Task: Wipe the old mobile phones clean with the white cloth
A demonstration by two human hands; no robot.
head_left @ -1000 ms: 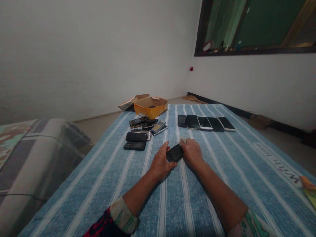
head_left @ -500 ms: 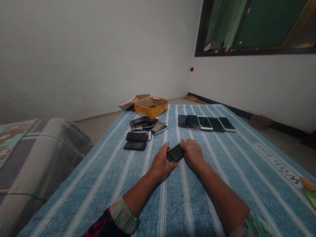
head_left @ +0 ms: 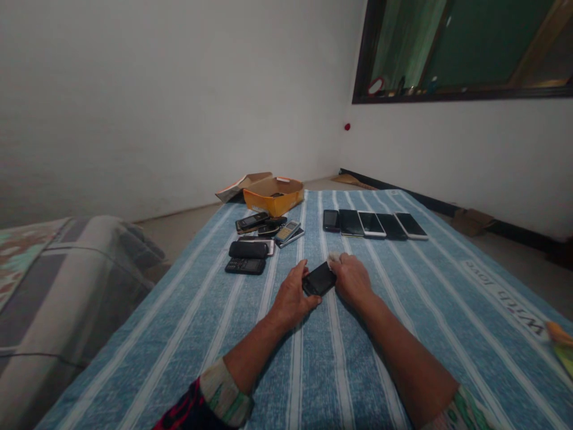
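A black smartphone (head_left: 319, 279) lies tilted between my hands on a blue striped bedsheet (head_left: 394, 358). My left hand (head_left: 290, 292) grips its left side, and my right hand (head_left: 351, 279) presses a small white cloth (head_left: 333, 258) against its upper right corner. Farther off, a row of several smartphones (head_left: 371, 224) lies face up. To the left is a loose group of older phones, including a black keypad phone (head_left: 245, 266), a black phone pouch (head_left: 249, 249) and a silver keypad phone (head_left: 287, 230).
An open orange cardboard box (head_left: 274, 198) stands at the sheet's far end. A grey bedding roll (head_left: 76, 286) lies to the left. White walls rise behind, with a dark-framed window (head_left: 461, 54) at upper right. An orange-and-yellow item (head_left: 560, 343) sits at the right edge.
My hands stay on the phone, with only slight shifts. The view has tilted slightly, moving the scene a little within the frame.
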